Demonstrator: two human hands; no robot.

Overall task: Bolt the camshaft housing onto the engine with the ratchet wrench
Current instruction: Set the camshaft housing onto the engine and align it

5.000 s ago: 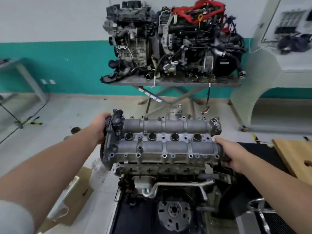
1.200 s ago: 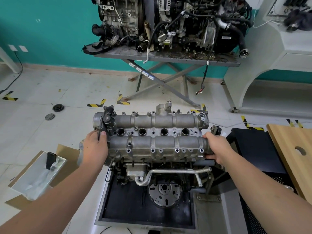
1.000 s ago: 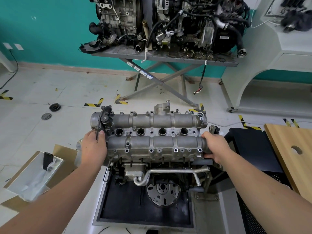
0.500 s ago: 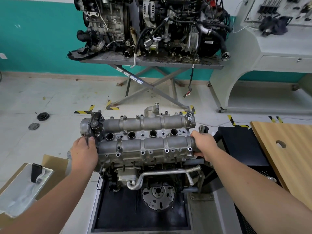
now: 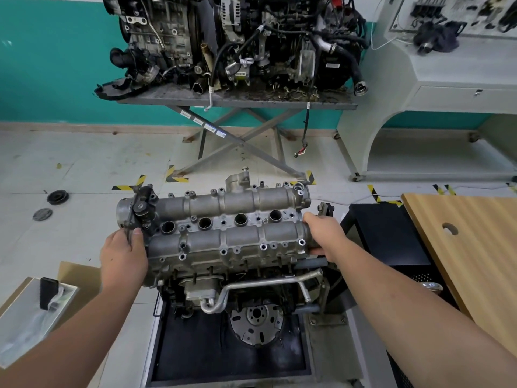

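Now the camshaft housing point(image 5: 223, 233) sits lower than five seconds ago, down on the engine point(image 5: 246, 292), so seating looks nearly done and bolting comes next; no ratchet wrench is visible. The left hand point(image 5: 123, 256) clasps its chain end, the right hand point(image 5: 326, 233) the opposite end. The engine stands in a black tray point(image 5: 223, 357) on a pale tiled floor point(image 5: 84, 169); behind, a second engine point(image 5: 237, 40) rests on a scissor table point(image 5: 237, 99) against a teal wall point(image 5: 50, 60).

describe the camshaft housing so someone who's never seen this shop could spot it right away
Start at the engine standing in the black tray near the bottom centre. The camshaft housing is the long grey casting on top, with the left hand and right hand at its ends. Only it has two parallel tube-like ridges with four round holes between.
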